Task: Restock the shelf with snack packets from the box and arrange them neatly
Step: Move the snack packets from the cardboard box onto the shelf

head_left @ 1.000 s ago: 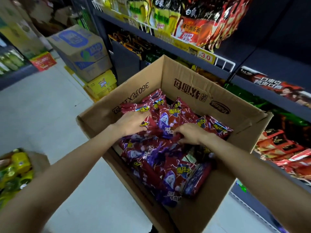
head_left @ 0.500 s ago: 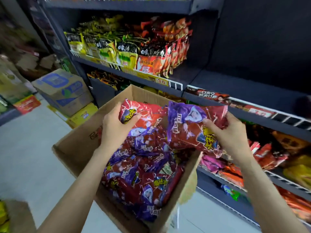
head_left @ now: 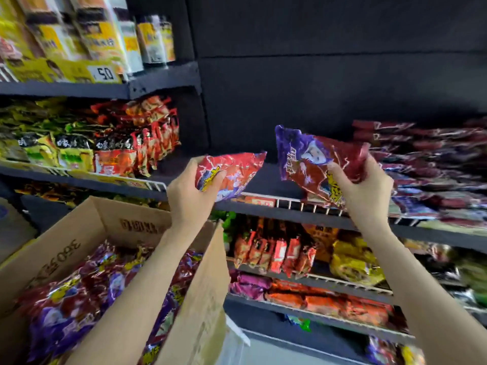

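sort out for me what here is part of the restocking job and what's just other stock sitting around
Part of the job:
- left hand holding a red packet
- right hand holding a purple and red packet
- cardboard box of matching packets
- shelf with a stack of the same packets

Just other stock:
- orange noodle packs
- yellow boxes
- orange packs on the lower shelf

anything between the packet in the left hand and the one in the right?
No object. In the head view a gap of bare dark shelf separates the left packet from the right packet; they don't touch.
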`<state>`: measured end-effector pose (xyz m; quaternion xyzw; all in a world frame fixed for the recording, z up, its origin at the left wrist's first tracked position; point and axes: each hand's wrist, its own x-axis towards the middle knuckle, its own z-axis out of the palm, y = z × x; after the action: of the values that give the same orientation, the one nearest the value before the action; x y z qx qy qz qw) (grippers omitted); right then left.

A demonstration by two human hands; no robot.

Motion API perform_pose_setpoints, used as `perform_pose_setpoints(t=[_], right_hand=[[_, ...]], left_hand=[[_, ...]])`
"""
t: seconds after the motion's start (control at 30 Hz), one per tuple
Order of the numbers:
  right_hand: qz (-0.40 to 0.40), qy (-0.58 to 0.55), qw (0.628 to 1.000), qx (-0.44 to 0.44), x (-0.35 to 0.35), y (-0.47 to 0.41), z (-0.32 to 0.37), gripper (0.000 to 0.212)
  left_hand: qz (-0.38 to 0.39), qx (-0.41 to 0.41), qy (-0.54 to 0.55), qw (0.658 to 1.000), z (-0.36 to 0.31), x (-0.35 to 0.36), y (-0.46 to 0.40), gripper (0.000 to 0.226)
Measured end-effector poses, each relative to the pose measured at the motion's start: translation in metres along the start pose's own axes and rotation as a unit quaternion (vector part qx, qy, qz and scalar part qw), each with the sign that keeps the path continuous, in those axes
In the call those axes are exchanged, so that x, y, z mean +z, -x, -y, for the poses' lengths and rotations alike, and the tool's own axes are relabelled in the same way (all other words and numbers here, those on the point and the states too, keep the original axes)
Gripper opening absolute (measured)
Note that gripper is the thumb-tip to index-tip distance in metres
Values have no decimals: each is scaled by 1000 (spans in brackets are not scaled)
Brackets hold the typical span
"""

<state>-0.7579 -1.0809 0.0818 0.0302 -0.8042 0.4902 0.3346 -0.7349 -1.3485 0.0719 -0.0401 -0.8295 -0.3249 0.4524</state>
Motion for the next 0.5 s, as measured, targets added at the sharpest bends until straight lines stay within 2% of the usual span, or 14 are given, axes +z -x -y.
perform_pose_setpoints(t=[0.07,0.13,0.23,0.3,0.37,0.43,0.5], right_hand=[[-33,102,989,-98,-5,-27,-12,27],[-37,198,958,-202,-3,-54,-27,20],[33,277,909,-310,13,-80,-49,20],[103,336,875,-331,30,-88,-61,21],[160,422,826,-337,44,-92,-68,31],[219,489,786,-307,50,-93,-72,31],[266,526,765,-259,53,-95,-76,26]], left_hand=[[9,37,-6,999,-9,23,-14,39],[19,58,-20,998,-14,44,-29,38],[25,96,-63,993,-12,71,-48,33],[33,125,-88,988,-9,85,-58,31],[44,146,-105,983,-6,99,-67,30],[56,163,-117,978,-5,114,-73,31],[61,186,-122,973,-6,130,-79,31]])
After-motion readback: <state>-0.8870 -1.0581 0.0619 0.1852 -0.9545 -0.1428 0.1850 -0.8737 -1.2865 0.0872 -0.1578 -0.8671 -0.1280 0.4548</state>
